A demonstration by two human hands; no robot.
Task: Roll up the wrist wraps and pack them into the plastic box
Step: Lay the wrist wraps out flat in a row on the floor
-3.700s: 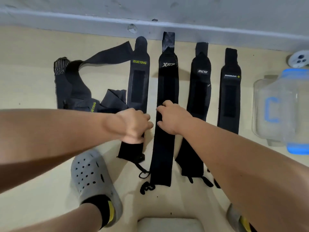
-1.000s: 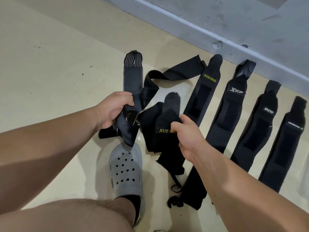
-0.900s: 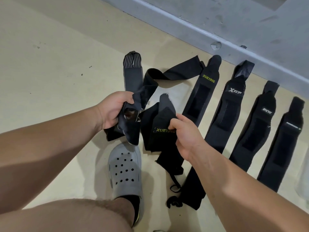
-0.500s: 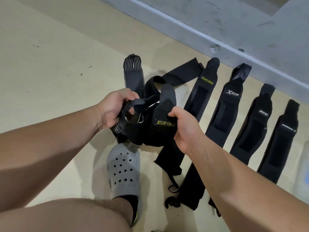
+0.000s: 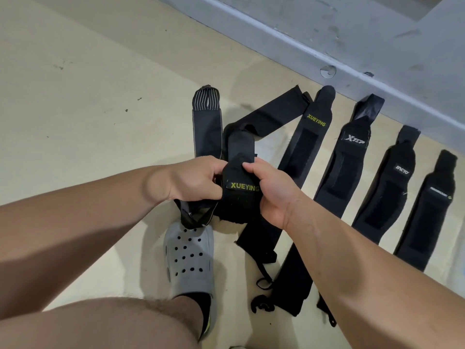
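Note:
A black wrist wrap with a yellow XUEYING label (image 5: pixel 239 195) is lifted off the floor between both hands. My left hand (image 5: pixel 193 181) grips its left side, with a loose strap hanging below. My right hand (image 5: pixel 273 191) holds its right edge, fingers curled over the top. The wrap's long tail (image 5: pixel 271 114) trails up across the floor. Several more black wrist wraps lie flat in a row to the right: another XUEYING wrap (image 5: pixel 308 144), an XTEP wrap (image 5: pixel 344 159), and two further ones (image 5: pixel 392 182) (image 5: pixel 430 212). The plastic box is out of view.
A dark wrap with a striped end (image 5: pixel 206 122) lies on the floor behind my hands. My foot in a grey perforated clog (image 5: pixel 188 260) stands just below the held wrap. A grey wall base (image 5: pixel 327 54) runs diagonally behind the row of wraps on the beige floor.
Both hands left the straight wraps and picked up the tangled XUEYING wrap on the left. In the last second they came together and lifted it, bunching it between them.

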